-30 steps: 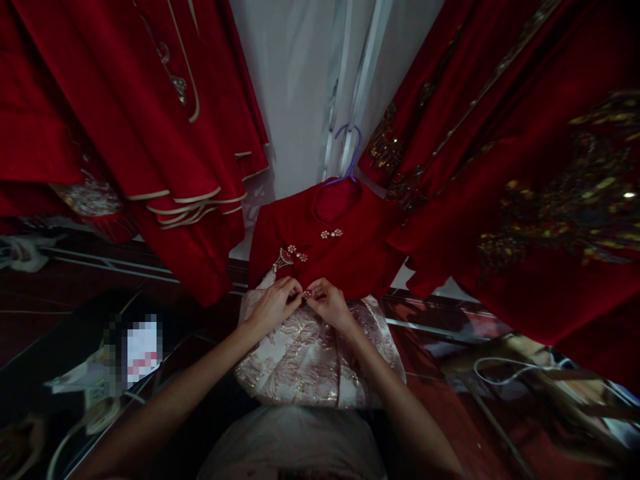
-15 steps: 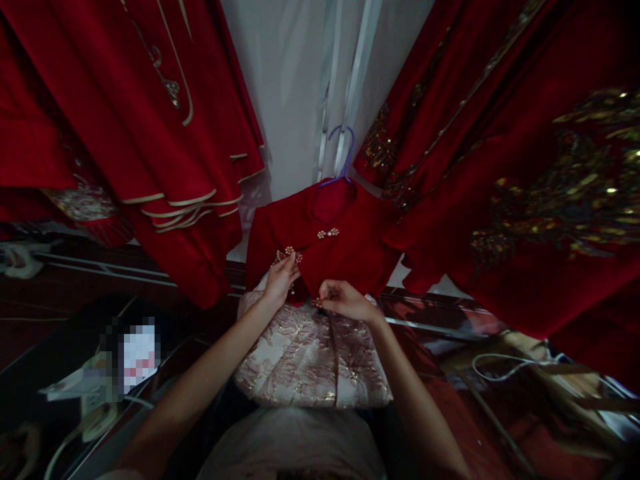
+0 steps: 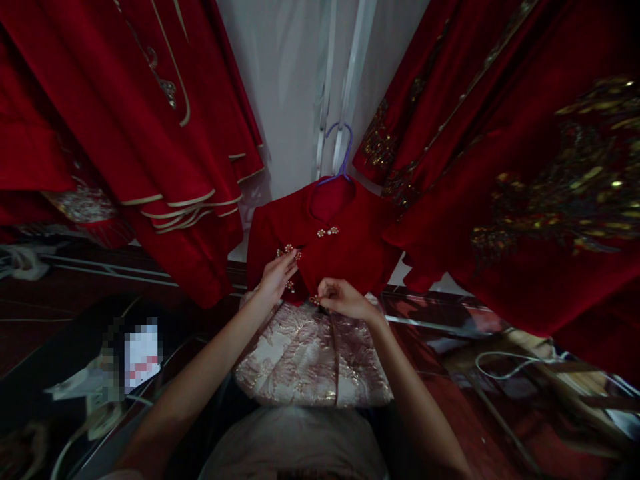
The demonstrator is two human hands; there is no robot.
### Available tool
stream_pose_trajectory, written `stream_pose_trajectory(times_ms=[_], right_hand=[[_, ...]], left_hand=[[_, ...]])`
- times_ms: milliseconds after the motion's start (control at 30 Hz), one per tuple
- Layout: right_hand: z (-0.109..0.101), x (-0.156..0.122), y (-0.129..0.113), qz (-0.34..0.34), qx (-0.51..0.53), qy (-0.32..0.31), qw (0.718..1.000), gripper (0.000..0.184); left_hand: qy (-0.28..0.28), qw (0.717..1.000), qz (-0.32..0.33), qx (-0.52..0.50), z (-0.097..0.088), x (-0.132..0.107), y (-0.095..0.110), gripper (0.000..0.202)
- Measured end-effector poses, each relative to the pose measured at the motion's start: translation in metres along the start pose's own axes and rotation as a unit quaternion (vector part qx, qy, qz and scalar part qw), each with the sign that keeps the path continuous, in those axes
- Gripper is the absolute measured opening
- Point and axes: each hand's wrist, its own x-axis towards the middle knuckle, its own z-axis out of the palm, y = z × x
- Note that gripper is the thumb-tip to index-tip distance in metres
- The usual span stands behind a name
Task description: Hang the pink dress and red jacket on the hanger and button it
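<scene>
A small red jacket (image 3: 345, 250) hangs on a purple hanger (image 3: 340, 157), over a pale pink and gold brocade skirt (image 3: 310, 360). It has pearl clasps near the collar (image 3: 327, 232) and on the left front (image 3: 289, 251). My left hand (image 3: 277, 275) rests on the jacket's left front just below the side clasp, fingers curled on the cloth. My right hand (image 3: 340, 299) pinches a small clasp at the jacket's lower hem.
Large red gowns hang on both sides, one with gold trim at the left (image 3: 150, 133) and one with gold embroidery at the right (image 3: 525, 187). A white curtain (image 3: 290, 87) is behind. A white cable (image 3: 510, 363) lies on the dark glossy floor at right.
My hands have parted from the one clasp at the hem: the left moved up to the side clasp, while the right stayed at the lower hem. The view shifted slightly.
</scene>
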Motion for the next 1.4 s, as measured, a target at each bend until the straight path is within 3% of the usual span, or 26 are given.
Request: stream_pose_trajectory(times_ms=[433,500,633,700,833,967,1033,1133,1300,1400], right_hand=[[0.0,-0.002,-0.004,0.009,-0.019,-0.015,1.0,0.015],[-0.002,-0.003,-0.004,0.017,-0.021,-0.037,0.999,0.013],[-0.005,-0.005,-0.004,0.029,-0.026,-0.058,0.998,0.013],[-0.006,-0.005,-0.004,0.029,-0.027,-0.054,0.998,0.011],[-0.006,-0.006,-0.004,0.022,-0.034,-0.051,0.998,0.006],[-0.005,-0.007,-0.008,0.023,-0.045,-0.058,0.997,0.005],[-0.005,-0.007,-0.01,0.027,-0.052,-0.064,0.996,0.005],[-0.006,-0.008,-0.012,0.026,-0.058,-0.07,0.995,0.006],[-0.009,-0.01,-0.011,0.026,-0.044,-0.07,0.996,0.005],[-0.011,-0.011,-0.011,0.029,-0.038,-0.067,0.997,0.005]], left_hand=[[0.045,0.997,-0.057,-0.002,0.005,0.012,-0.001,0.017],[-0.005,0.997,-0.08,0.016,0.01,0.008,0.002,0.02],[-0.149,0.977,-0.134,0.074,0.027,-0.006,0.015,0.049],[-0.165,0.977,-0.093,0.095,0.038,-0.01,0.022,0.053],[-0.154,0.963,0.094,0.199,0.057,-0.005,0.036,0.035],[-0.187,0.928,0.153,0.283,0.072,0.011,0.034,0.023],[-0.198,0.908,0.194,0.315,0.076,0.016,0.027,0.02],[-0.164,0.858,0.273,0.403,0.08,0.018,0.021,0.019],[-0.084,0.695,0.421,0.577,0.082,0.016,0.029,0.019],[-0.1,0.593,0.482,0.637,0.082,0.018,0.038,0.029]])
